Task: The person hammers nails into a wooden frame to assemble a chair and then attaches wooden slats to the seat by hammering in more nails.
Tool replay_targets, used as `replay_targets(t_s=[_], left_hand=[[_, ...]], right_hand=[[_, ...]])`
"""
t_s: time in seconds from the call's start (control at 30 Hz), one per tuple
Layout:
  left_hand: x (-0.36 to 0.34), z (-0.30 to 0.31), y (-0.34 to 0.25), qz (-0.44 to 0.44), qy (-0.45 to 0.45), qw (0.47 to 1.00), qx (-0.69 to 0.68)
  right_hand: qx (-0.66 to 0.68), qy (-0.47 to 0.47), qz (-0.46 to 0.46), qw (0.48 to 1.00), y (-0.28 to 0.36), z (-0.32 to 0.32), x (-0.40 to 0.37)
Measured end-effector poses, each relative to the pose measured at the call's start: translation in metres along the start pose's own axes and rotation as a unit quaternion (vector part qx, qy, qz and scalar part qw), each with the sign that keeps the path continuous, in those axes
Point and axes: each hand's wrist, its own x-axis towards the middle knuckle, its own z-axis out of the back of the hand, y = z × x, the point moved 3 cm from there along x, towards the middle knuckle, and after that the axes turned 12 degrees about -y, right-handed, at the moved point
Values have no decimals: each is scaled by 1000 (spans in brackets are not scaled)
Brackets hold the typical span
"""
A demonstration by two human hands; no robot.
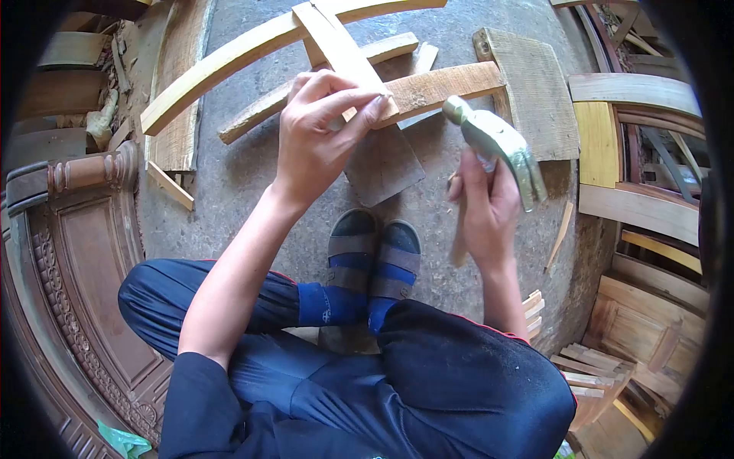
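Note:
My right hand [489, 203] is wrapped round a hammer [497, 141], its metal head up and to the right of the wooden pieces. My left hand [325, 126] pinches at the lower end of a pale flat strip [340, 50]; whatever is between the fingertips is too small to make out. That strip crosses a long curved piece [222, 65] at its upper end and rests on a shorter curved piece [447, 88] at its lower end. A dark flat board [384, 164] lies beneath them.
A rough board [535, 96] lies at the right, a long plank [180, 84] at the left. Carved panelling [99, 252] stands on the left side. Wooden frames [642, 153] and stacked strips [592, 367] are on the right. My sandalled feet [375, 252] are below the work.

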Motion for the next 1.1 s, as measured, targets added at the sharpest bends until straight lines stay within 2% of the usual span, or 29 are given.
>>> replay_targets(t_s=[0.07,0.13,0.27,0.37,0.57,0.67,1.1], left_hand=[[-3,0,0,-10,0,1000,1],[-6,-3,2,-6,-13,1000,-13],[-7,-6,-1,-12,-32,999,-15],[-9,-6,-4,-15,-64,998,-15],[-12,-7,-5,-10,-62,998,-7],[-13,-8,-5,-10,-60,998,-9],[-8,-10,-4,-11,-57,998,-3]], right_hand=[[-79,-3,122,989,27,2,11],[-191,16,247,950,66,2,18],[-279,112,189,935,94,-4,26],[-282,112,268,914,108,-18,28],[-252,101,310,911,108,-26,34],[-247,102,282,921,105,-25,33],[-240,95,291,921,106,-25,36]])
